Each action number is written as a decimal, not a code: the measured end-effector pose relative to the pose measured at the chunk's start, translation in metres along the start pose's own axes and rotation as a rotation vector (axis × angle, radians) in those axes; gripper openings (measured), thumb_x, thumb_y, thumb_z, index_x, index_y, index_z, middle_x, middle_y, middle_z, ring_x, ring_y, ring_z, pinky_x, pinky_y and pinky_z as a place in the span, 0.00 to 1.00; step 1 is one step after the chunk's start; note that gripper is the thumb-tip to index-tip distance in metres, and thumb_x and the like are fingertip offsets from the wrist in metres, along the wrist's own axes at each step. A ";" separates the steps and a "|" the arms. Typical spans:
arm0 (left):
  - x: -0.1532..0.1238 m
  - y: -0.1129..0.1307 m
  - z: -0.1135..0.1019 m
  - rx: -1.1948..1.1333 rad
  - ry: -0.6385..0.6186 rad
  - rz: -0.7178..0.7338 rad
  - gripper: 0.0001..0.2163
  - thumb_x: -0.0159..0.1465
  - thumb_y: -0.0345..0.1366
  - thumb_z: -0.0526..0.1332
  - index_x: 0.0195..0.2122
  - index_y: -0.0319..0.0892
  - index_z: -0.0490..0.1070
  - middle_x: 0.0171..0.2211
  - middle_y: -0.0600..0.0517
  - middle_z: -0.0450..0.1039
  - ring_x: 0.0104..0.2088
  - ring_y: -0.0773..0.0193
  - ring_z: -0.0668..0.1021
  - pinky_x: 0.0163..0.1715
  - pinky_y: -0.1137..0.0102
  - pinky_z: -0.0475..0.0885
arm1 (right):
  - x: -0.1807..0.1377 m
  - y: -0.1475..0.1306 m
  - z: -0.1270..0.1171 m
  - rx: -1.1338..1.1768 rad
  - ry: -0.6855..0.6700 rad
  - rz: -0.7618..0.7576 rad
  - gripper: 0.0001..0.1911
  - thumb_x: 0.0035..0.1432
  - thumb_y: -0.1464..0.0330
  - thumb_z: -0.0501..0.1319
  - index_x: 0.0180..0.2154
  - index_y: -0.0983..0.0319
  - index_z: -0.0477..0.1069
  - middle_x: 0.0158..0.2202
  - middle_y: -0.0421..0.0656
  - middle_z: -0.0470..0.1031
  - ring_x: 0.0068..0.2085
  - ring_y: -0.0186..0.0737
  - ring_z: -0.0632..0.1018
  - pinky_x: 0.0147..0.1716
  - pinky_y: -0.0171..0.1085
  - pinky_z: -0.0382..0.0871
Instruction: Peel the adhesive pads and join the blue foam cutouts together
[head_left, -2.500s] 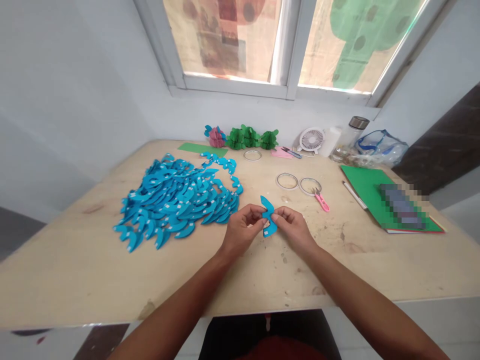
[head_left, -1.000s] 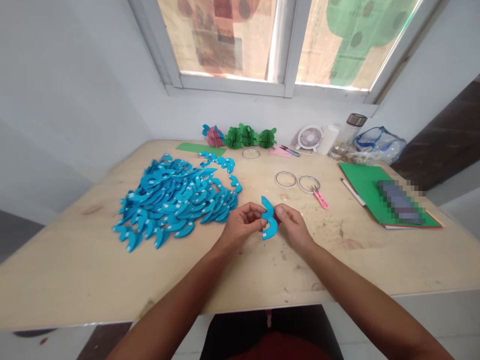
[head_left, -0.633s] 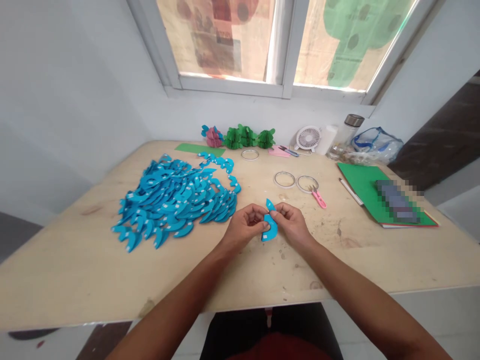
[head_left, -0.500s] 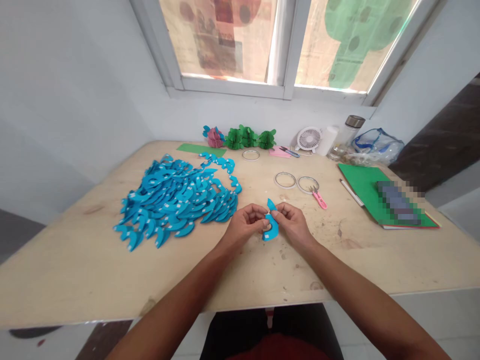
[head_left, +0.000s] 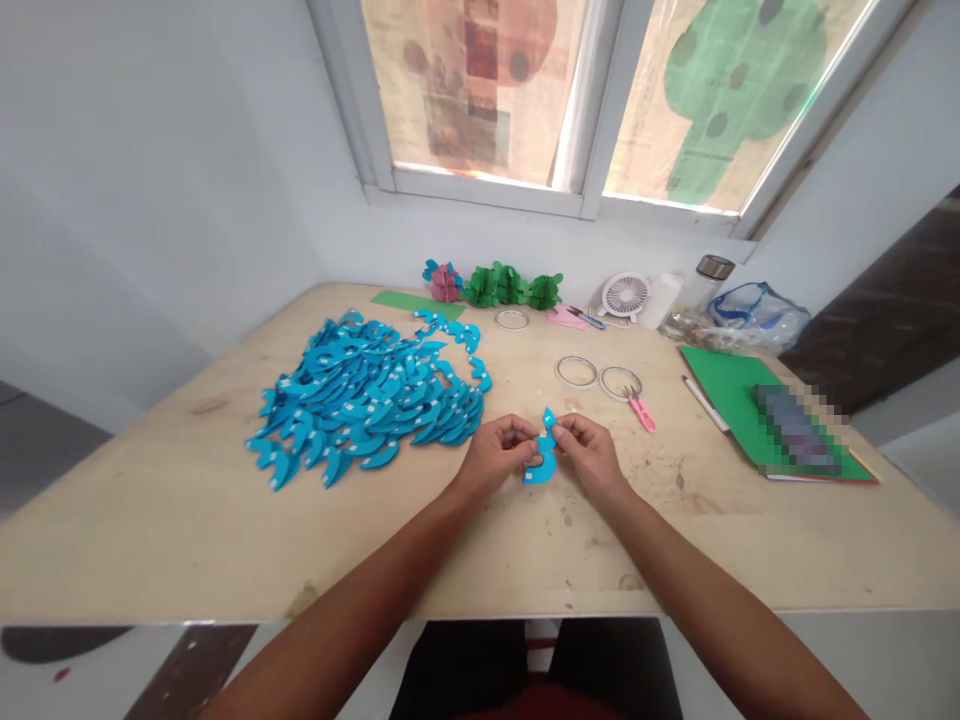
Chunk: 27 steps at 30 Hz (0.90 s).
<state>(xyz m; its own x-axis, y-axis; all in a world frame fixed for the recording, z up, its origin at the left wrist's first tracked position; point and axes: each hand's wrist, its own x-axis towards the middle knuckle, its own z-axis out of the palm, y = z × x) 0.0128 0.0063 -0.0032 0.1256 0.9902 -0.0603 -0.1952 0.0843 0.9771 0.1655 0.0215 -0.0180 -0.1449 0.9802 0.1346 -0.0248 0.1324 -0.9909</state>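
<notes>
Between my two hands is a curved blue paper piece [head_left: 540, 468] with small white squares on it. My left hand [head_left: 499, 448] pinches its left side between thumb and fingers. My right hand [head_left: 587, 447] grips the upper right edge, close to the pointed tip that sticks up above the fingers. The piece is held just over the table, in front of my body. To the left of my hands lies a large heap of similar blue curved paper pieces [head_left: 375, 395], many bearing white squares.
Beyond my hands lie rings of tape [head_left: 577, 372] and pink-handled snips [head_left: 640, 410]. Green and pink paper figures [head_left: 506, 287], a small white fan [head_left: 625, 296] and a bottle [head_left: 701, 290] line the back. At right is a green folder [head_left: 739, 400] with a blurred object on it.
The view has shifted slightly. In my hands the blue piece has turned so its upper part shows more of its face and a white square; both hands keep their hold.
</notes>
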 end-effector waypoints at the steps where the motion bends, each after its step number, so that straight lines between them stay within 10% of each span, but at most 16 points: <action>1: 0.000 0.000 0.000 0.000 0.003 -0.009 0.08 0.46 0.33 0.66 0.27 0.38 0.71 0.17 0.53 0.73 0.17 0.68 0.73 0.17 0.74 0.67 | 0.000 0.001 -0.001 0.000 -0.002 -0.001 0.09 0.51 0.62 0.62 0.27 0.62 0.70 0.21 0.37 0.67 0.23 0.32 0.66 0.25 0.33 0.58; 27: 0.005 -0.010 -0.005 0.088 0.019 0.034 0.06 0.50 0.35 0.63 0.23 0.37 0.70 0.18 0.53 0.72 0.17 0.71 0.70 0.18 0.76 0.65 | 0.006 0.006 -0.004 0.018 -0.081 0.036 0.08 0.51 0.63 0.61 0.29 0.61 0.70 0.22 0.37 0.69 0.24 0.32 0.68 0.25 0.33 0.60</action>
<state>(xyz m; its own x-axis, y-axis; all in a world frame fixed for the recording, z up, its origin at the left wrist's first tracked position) 0.0110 0.0112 -0.0147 0.1012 0.9944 -0.0297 -0.1129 0.0412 0.9928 0.1685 0.0282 -0.0228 -0.2257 0.9691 0.0998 -0.0354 0.0942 -0.9949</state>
